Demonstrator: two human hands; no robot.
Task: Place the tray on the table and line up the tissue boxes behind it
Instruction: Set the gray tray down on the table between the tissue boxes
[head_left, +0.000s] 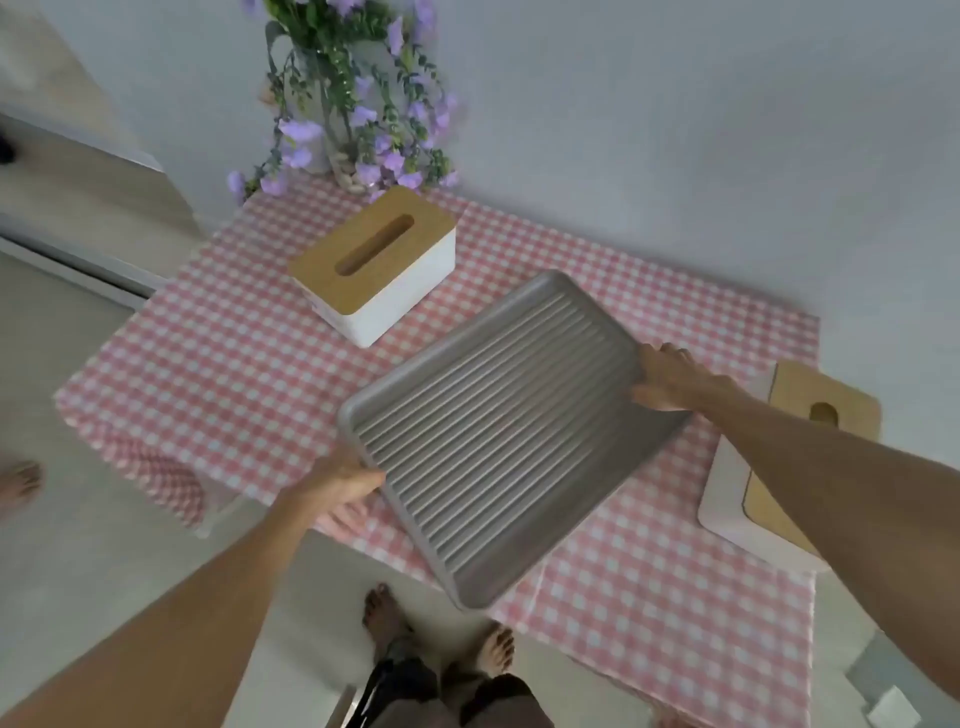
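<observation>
A grey ribbed tray (498, 431) is over the table with the pink checked cloth (208, 364), tilted and turned at an angle, its near corner past the table's front edge. My left hand (348, 480) grips its left rim and my right hand (670, 379) grips its right rim. One white tissue box with a wooden lid (374, 262) stands at the back left of the table. A second tissue box (769, 467) lies at the right edge, partly hidden by my right forearm.
A vase of purple flowers (358, 104) stands at the table's back corner against the white wall. My bare feet (441, 634) are on the floor before the table. Another person's foot (21, 483) shows at the far left.
</observation>
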